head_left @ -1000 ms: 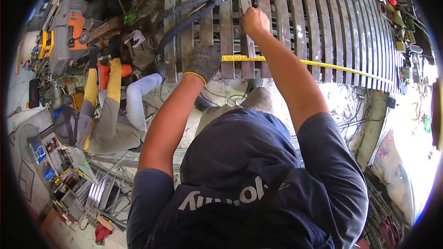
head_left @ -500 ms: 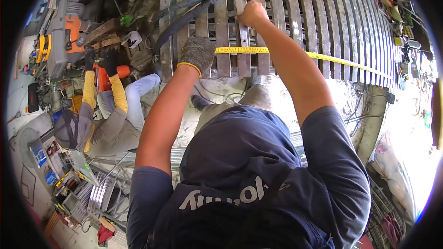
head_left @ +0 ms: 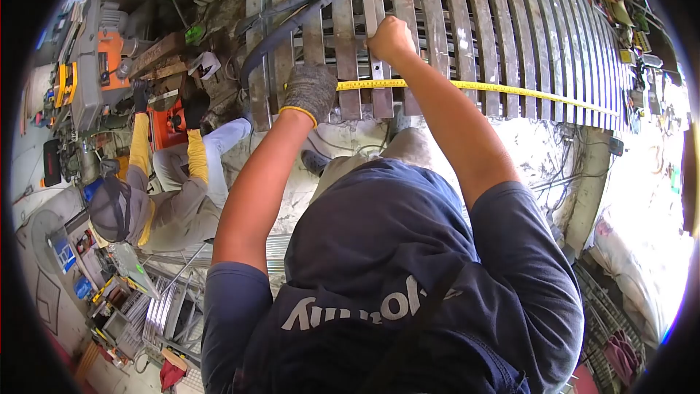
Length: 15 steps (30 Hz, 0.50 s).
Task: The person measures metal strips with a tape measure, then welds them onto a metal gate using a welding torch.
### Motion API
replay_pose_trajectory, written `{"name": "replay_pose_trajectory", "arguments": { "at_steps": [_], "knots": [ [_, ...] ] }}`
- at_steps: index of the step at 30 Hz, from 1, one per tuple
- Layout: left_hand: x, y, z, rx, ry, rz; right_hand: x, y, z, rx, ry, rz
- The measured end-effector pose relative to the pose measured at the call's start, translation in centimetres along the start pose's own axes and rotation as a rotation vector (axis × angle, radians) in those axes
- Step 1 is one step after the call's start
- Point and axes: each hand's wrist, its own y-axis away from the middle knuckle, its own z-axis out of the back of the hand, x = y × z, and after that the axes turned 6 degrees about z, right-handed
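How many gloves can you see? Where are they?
3 gloves. A gray knit glove is on the camera wearer's left hand. The co-worker, over on the left, wears one black glove and another black glove. More may be hidden in the clutter.

A tape measure (head_left: 510, 89) is showing bright yellow with dark markings. Slats (head_left: 463, 29) are making a pattern of brown and grey stripes. The glove (head_left: 310, 95) on the left hand (head_left: 312, 86) is showing mottled grey, its cuff edge yellow. The shirt (head_left: 379, 226) is showing navy with pale grey lettering. A co-worker (head_left: 171, 208) is wearing grey, with yellow sleeves (head_left: 140, 146), black gloves (head_left: 195, 108) and pale blue trousers (head_left: 224, 144). A machine (head_left: 111, 58) is showing orange and grey.
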Motion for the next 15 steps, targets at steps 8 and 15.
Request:
{"name": "replay_pose_trajectory", "arguments": {
  "at_steps": [8, 15],
  "knots": [
    [-0.7, 0.0, -0.3, 0.097, -0.059, 0.046, 0.0, 1.2, 0.0, 0.004, -0.044, -0.036],
    [-1.0, 0.4, -0.4, 0.005, -0.123, 0.026, -0.8, 1.3, -0.5, -0.007, -0.065, -0.008]
  ]
}}
